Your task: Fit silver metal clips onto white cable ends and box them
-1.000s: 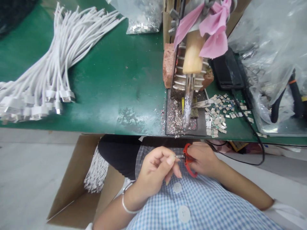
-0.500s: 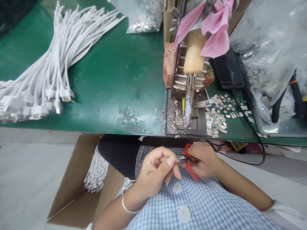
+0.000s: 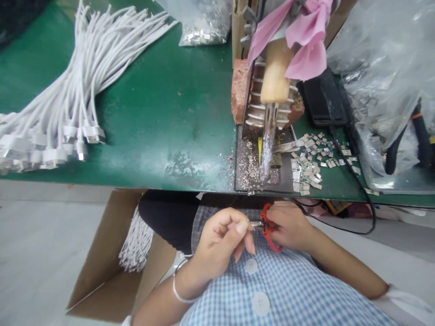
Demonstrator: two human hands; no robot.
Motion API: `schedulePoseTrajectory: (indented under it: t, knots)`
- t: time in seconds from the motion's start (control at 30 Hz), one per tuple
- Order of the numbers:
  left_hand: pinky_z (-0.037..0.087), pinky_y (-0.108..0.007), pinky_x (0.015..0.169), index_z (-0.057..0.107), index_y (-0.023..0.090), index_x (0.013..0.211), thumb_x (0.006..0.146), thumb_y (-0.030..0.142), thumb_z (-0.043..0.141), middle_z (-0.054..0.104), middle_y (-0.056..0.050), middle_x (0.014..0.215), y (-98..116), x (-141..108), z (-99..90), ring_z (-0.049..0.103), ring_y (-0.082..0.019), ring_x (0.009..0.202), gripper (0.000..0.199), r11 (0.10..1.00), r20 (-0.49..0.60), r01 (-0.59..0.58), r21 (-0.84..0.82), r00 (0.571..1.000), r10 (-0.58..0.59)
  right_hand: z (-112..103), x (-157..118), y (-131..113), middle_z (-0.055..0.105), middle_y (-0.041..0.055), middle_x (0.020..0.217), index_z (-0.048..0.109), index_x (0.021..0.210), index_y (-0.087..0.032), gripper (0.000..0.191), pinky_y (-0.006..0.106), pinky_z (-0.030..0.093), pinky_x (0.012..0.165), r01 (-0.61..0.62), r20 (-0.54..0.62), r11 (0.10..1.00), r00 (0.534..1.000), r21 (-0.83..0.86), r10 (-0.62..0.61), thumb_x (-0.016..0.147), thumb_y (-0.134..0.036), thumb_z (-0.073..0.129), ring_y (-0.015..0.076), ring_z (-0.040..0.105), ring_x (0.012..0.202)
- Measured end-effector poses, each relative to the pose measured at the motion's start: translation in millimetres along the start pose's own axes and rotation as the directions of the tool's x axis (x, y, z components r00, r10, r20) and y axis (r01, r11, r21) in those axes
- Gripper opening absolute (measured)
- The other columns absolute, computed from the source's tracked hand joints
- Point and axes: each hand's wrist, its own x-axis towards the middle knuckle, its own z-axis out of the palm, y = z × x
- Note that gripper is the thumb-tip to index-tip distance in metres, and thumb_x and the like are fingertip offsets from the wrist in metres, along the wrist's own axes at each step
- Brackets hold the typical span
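Note:
Over the lap, in front of the blue checked apron (image 3: 288, 280), my left hand (image 3: 226, 240) pinches something too small to make out between thumb and forefinger. Red-handled scissors (image 3: 272, 242) are in my right hand (image 3: 290, 226), with fingers in the handle loops. Their short metal blades point left and reach the fingertips of my left hand. The blades look closer together, but their exact gap is hard to see.
White cables (image 3: 84, 77) lie on the green table (image 3: 146, 113). A wooden-handled soldering iron (image 3: 275, 86) points down above a dark tray (image 3: 285, 181). Small metal connectors (image 3: 307, 172), a phone (image 3: 322, 99) and black-handled pliers (image 3: 421, 136) lie right. A cardboard box (image 3: 98, 244) stands below.
The red scissor handles have shifted slightly in my right hand and the blades have come closer together. My left hand has stayed in place.

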Motion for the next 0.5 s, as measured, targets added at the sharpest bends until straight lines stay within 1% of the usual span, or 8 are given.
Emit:
schedulePoseTrajectory:
  t: [0.2, 0.5]
  knots:
    - [0.028, -0.012, 0.034, 0.063, 0.016, 0.084, 0.094, 0.031, 0.058, 0.068, 0.000, 0.056, -2.0, -0.8, -0.6, 0.040, -0.003, 0.035, 0.019, 1.000, 0.008, -0.015, -0.012, 1.000, 0.015, 0.6, -0.4, 0.0, 0.048, -0.0042, 0.048, 0.047, 0.060, -0.021, 0.020, 0.026, 0.025, 0.049, -0.013, 0.008, 1.000, 1.000, -0.006, 0.013, 0.080, -0.015, 0.050, 0.0110, 0.037, 0.044]
    - [0.028, -0.011, 0.035, 0.064, 0.016, 0.084, 0.094, 0.032, 0.057, 0.067, 0.000, 0.056, -2.3, 0.0, 0.0, 0.040, -0.003, 0.036, 0.019, 1.000, 0.047, -0.010, -0.023, 0.999, 0.012, 2.1, -3.4, 3.4, 0.053, -0.0024, 0.052, 0.052, 0.064, -0.020, 0.020, 0.027, 0.028, 0.051, 0.002, 0.024, 1.000, 1.000, -0.001, -0.002, 0.082, -0.012, 0.048, 0.0119, 0.042, 0.047]
